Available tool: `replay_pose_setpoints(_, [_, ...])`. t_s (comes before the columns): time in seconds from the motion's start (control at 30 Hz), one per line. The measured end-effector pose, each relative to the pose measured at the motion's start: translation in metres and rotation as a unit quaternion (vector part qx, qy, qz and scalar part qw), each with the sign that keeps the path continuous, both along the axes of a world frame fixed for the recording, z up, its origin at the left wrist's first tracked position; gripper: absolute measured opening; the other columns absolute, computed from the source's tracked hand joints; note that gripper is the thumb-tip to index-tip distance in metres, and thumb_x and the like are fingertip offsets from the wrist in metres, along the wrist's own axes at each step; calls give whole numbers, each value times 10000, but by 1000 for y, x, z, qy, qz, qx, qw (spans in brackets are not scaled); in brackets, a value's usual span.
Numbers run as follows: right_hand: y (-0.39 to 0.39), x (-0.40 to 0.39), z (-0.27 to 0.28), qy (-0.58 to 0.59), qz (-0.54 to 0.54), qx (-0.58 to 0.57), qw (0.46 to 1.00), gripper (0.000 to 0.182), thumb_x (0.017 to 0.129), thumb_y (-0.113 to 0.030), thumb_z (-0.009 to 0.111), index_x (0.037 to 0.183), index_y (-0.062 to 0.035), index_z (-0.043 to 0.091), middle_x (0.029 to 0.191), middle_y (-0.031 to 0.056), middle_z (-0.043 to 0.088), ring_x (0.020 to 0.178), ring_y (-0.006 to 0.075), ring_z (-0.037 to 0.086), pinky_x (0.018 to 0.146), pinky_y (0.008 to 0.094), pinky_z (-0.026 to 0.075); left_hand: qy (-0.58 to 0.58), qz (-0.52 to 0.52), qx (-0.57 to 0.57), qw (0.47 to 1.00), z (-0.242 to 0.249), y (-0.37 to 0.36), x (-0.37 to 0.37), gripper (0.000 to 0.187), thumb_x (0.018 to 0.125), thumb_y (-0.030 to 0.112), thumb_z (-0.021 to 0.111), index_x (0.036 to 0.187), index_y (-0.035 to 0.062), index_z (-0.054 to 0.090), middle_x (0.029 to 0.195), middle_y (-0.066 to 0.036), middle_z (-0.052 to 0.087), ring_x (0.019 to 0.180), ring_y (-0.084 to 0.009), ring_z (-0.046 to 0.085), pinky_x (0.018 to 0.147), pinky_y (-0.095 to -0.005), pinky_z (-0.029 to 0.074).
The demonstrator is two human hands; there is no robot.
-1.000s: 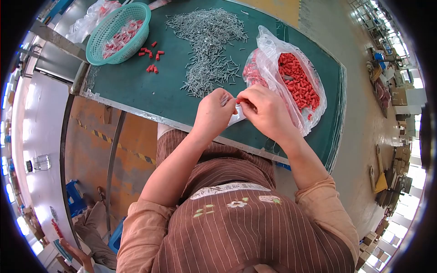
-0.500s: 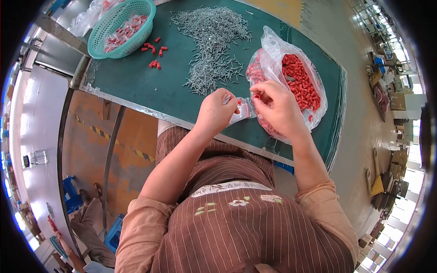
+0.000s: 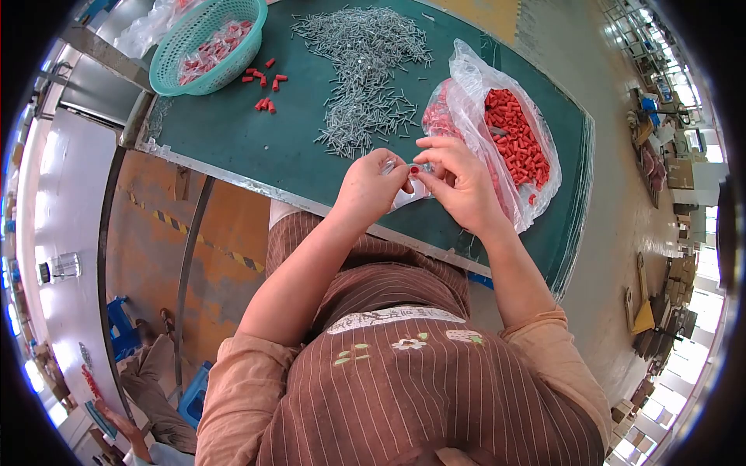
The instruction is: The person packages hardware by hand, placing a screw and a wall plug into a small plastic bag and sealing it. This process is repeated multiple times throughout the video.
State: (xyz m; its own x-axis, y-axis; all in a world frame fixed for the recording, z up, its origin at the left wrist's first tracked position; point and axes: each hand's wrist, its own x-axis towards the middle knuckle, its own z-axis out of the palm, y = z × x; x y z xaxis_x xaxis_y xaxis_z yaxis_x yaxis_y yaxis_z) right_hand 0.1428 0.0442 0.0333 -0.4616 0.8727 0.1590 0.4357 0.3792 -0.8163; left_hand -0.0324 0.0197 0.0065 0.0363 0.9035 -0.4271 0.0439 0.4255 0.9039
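Note:
My left hand point(image 3: 371, 183) is closed on a small clear plastic bag point(image 3: 406, 196) at the table's near edge. Bits of grey metal seem to show between its fingers, too small to make out fully. My right hand point(image 3: 465, 185) pinches a red plastic plug point(image 3: 415, 169) between thumb and fingers, close to the bag's top and my left fingertips. Just beyond and right of that hand lies a large clear bag point(image 3: 465, 70) filled with red plugs point(image 3: 517, 140). A heap of grey screws or pins point(image 3: 361, 78) spreads over the table ahead of my hands.
A turquoise basket point(image 3: 252, 58) with filled small bags stands at the table's far left. Several loose red plugs point(image 3: 264, 81) lie beside it on the green table point(image 3: 217, 132). At lower left, another person's hand point(image 3: 116, 419) is near a white surface.
My right hand has moved left from the large bag to my left fingers, bringing a red plug to the small bag's top. My left hand has stayed almost in place.

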Motion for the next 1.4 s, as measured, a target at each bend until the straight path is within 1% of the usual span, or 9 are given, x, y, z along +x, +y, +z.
replay_pose_setpoints(0.1, [1, 3, -2, -112, 63, 180, 975, 165, 805, -64, 685, 970, -57, 672, 1209, 119, 614, 878, 244, 639, 745, 351, 522, -41, -3, -28, 999, 4, 0, 0, 165, 885, 189, 644, 915, 29, 614, 690, 0, 619, 496, -44, 426, 427, -217, 308])
replay_pose_setpoints(0.2, [-3, 2, -3, -182, 80, 206, 958, 138, 790, -70, 679, 926, -49, 664, 1145, 111, 629, 1005, 307, 610, 823, 405, 509, -82, -14, -52, 995, 3, 1, -2, 172, 886, 188, 645, 925, 23, 614, 683, 8, 592, 499, -36, 406, 423, -216, 300])
replay_pose_setpoints(0.3, [5, 8, -4, -140, 74, 178, 971, 117, 796, -70, 684, 907, -44, 659, 1051, 100, 630, 921, 285, 629, 761, 374, 516, -120, -21, -48, 991, 1, -1, -2, 195, 896, 206, 651, 958, 23, 623, 690, 17, 581, 511, -30, 405, 430, -210, 301])
replay_pose_setpoints(0.37, [5, 9, 7, -109, 39, 54, 992, 121, 807, -23, 688, 921, -30, 650, 996, 77, 609, 871, 205, 623, 731, 312, 501, -150, -14, -35, 988, 5, -4, -4, 206, 906, 220, 653, 986, 32, 632, 700, 21, 585, 524, -28, 419, 444, -202, 310])
replay_pose_setpoints(0.5, [2, 8, 4, -47, 31, -76, 996, 122, 824, 27, 685, 925, -22, 637, 926, 35, 569, 783, 88, 570, 660, 239, 454, -54, -68, 18, 996, 11, -6, -5, 183, 919, 221, 649, 1000, 57, 647, 740, 16, 620, 594, -25, 466, 484, -188, 336])
replay_pose_setpoints(0.6, [3, 11, -6, 35, 25, -122, 992, 107, 818, -47, 711, 905, -45, 648, 870, 22, 567, 695, 95, 525, 610, 251, 426, -58, -74, 56, 994, 7, -6, -6, 149, 918, 203, 648, 970, 63, 652, 773, 5, 645, 644, -29, 493, 515, -191, 361])
replay_pose_setpoints(0.97, [-1, 23, 13, 88, -2, -201, 976, 101, 856, -43, 692, 931, -40, 624, 833, -26, 593, 749, 46, 528, 673, 213, 448, -36, -20, 130, 991, 13, -17, 1, 118, 907, 116, 656, 929, 1, 637, 739, 4, 632, 680, -35, 516, 612, -224, 440])
replay_pose_setpoints(1.17, [-3, 18, 10, 127, -32, -154, 979, 161, 850, 1, 677, 998, -26, 622, 859, -10, 616, 764, 54, 556, 699, 221, 472, -62, 12, 100, 993, 17, -20, 5, 106, 910, 119, 671, 928, 21, 638, 678, 59, 542, 605, -5, 418, 518, -197, 348])
replay_pose_setpoints(1.4, [-6, 19, 13, 148, -35, -140, 978, 202, 843, 15, 667, 1036, -27, 626, 883, 1, 637, 784, 60, 575, 724, 226, 485, -132, 30, 75, 988, 20, -20, 10, 116, 916, 145, 683, 955, 50, 629, 695, 38, 576, 522, -4, 405, 427, -175, 270])
